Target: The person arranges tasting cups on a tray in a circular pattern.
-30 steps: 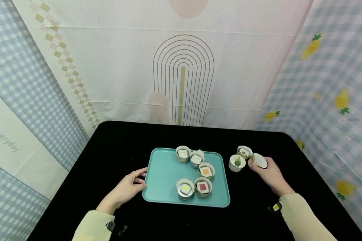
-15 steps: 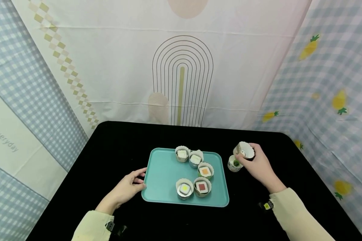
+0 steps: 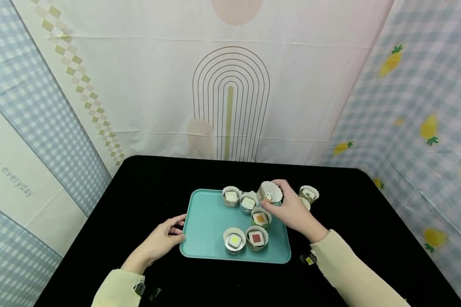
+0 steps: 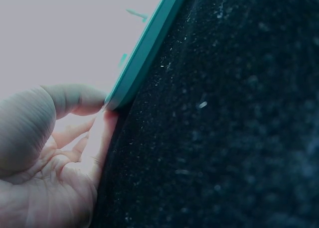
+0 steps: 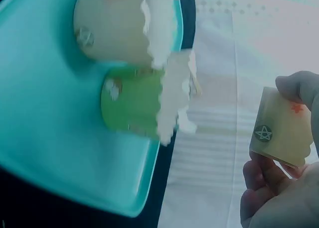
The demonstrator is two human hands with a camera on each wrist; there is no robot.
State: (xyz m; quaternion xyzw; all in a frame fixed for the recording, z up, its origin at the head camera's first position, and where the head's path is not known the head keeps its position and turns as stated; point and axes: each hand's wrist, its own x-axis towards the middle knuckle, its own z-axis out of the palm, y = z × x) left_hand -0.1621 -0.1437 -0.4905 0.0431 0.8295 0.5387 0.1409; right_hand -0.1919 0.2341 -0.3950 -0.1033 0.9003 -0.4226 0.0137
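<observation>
At the left edge of a turquoise tray (image 3: pixel 207 230) my left hand (image 3: pixel 160 242) pinches the rim (image 4: pixel 141 51) between thumb and fingers. My right hand (image 3: pixel 296 215) holds a scalloped paper baking cup (image 3: pixel 274 191) above the tray's far right corner, thumb on one side and fingers on the other. A small whitish piece shows inside that cup. In the right wrist view the held cup (image 5: pixel 279 128) is cream with a star print. On the tray stand several cups, among them ones with a yellow-dotted (image 3: pixel 234 241), a red-square (image 3: pixel 256 239) and an orange-square piece (image 3: pixel 260 219).
Right of the tray, a filled paper cup (image 3: pixel 309 194) stands on the black table (image 3: pixel 150 179). Another cup (image 3: pixel 305 204) beside it is mostly hidden by my right hand. Patterned curtains (image 3: pixel 157 85) hang behind the table and along both sides.
My right hand has lifted the paper cup from the group at the right and carried it left to above the tray. The left hand stays at the tray rim.
</observation>
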